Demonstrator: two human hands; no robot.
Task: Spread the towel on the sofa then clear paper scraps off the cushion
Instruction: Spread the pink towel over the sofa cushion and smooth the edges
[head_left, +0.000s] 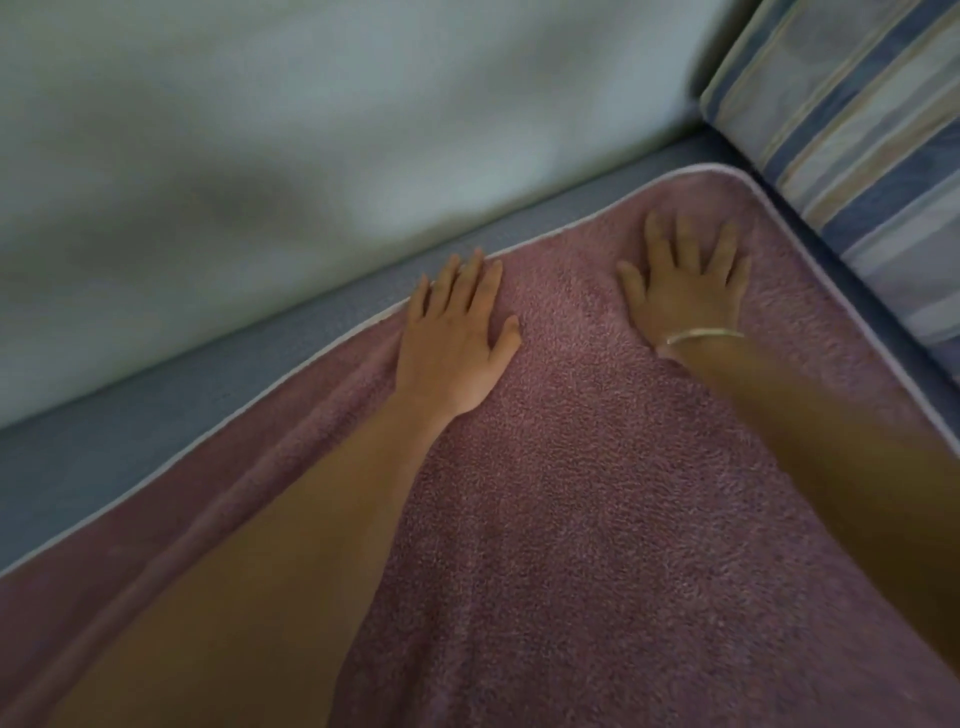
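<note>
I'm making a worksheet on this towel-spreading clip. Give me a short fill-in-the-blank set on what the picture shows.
1. Both hands lie flat, palms down, on the ____ towel.
2. The thin bracelet sits on the ____ wrist.
3. The left hand rests near the towel's edge, beside the bare ____ seat.
4. The cushion at upper right has a ____ pattern.

Missing words: pink; right; blue; striped

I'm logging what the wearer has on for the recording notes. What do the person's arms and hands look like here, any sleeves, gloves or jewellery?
Both forearms are bare, with no sleeves in view, and no gloves. The right hand has a thin, pale metallic bangle at the wrist. The left hand and its wrist show no jewellery. No rings are visible, though the picture is somewhat blurred.
</note>
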